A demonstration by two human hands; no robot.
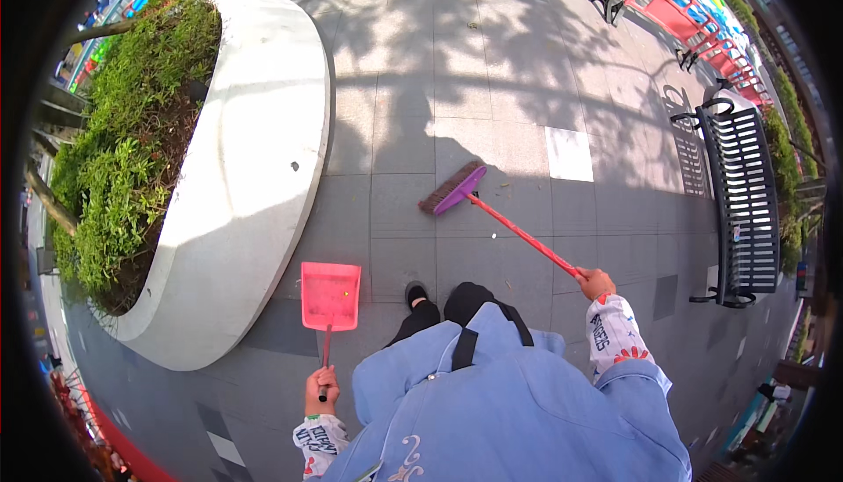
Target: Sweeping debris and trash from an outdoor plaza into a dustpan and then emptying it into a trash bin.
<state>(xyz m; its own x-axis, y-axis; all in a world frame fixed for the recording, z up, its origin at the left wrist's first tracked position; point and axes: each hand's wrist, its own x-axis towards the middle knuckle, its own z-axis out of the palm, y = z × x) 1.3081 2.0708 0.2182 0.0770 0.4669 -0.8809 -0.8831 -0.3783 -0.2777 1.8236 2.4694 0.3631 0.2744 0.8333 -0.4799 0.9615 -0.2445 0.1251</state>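
My left hand (322,386) grips the dark end of the handle of a pink plastic dustpan (331,291). The pan points away from me, left of my feet, and a tiny yellow bit lies in it. In my right hand (595,283) is the red handle of a push-type broom (520,232). Its purple head (461,191) with brown bristles is ahead of my feet, angled to the left, over the grey paving. A small white scrap (494,236) lies on the tiles near the broom handle.
A curved white planter ledge (263,120) with green shrubs (125,186) borders the left. On the right stands a black metal bench (741,205). Red plastic barriers (672,14) run along the far side. Tree shadows fall across the paving (402,205).
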